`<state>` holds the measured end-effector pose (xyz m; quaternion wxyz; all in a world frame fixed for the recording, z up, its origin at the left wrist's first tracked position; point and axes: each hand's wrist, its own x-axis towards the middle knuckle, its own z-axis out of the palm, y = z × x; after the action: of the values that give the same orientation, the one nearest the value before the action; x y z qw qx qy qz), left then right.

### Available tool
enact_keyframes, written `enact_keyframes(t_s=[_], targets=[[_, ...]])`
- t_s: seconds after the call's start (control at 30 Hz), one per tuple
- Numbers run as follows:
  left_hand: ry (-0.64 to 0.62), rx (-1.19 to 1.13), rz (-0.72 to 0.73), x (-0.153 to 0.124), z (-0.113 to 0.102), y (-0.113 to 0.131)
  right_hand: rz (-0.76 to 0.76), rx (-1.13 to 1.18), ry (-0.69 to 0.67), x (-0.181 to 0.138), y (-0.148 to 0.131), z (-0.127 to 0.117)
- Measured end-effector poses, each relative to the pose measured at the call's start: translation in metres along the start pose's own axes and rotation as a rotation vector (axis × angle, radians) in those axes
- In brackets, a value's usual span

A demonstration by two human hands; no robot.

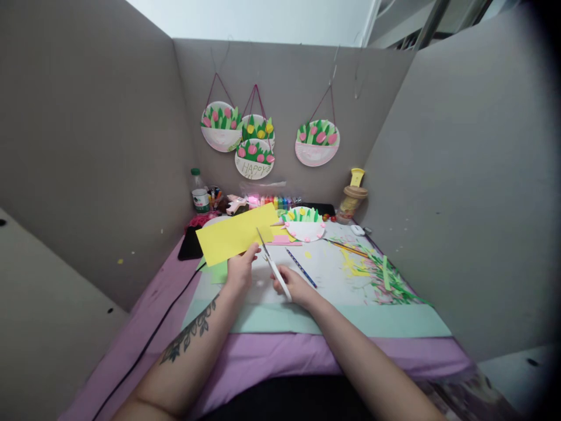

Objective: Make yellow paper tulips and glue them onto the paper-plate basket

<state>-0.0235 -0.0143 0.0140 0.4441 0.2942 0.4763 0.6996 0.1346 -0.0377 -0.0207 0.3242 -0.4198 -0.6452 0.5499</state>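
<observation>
My left hand (240,268) pinches the near edge of a yellow paper sheet (236,233) and holds it up over the table. My right hand (293,285) is closed around the white handles of a pair of scissors (272,264), whose blades point up to the sheet's right edge. A blue pencil (301,268) lies on the white paper just right of the scissors. A paper plate with green leaves and yellow flowers (304,224) rests flat behind the sheet.
Three decorated paper plates (254,140) and a fourth (317,142) hang on the back cardboard wall. Paint tubes, a glue gun (236,204) and a bottle (200,192) line the back. Green and yellow paper scraps (385,278) lie at right. A black cable (166,316) runs along the left.
</observation>
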Motion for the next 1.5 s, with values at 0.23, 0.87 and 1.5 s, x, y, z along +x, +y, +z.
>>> enact_keyframes(t_s=[0.23, 0.87, 1.5], targets=[[0.208, -0.177, 0.116, 0.033, -0.019, 0.019, -0.02, -0.094, -0.091, -0.021, -0.016, -0.016], [-0.417, 0.228, 0.033, 0.012, -0.029, 0.047, -0.004, -0.176, -0.134, -0.03, -0.019, -0.047], [-0.413, 0.372, 0.109, 0.013, -0.025, 0.03, -0.035, -0.207, -0.165, -0.029, -0.016, -0.042]])
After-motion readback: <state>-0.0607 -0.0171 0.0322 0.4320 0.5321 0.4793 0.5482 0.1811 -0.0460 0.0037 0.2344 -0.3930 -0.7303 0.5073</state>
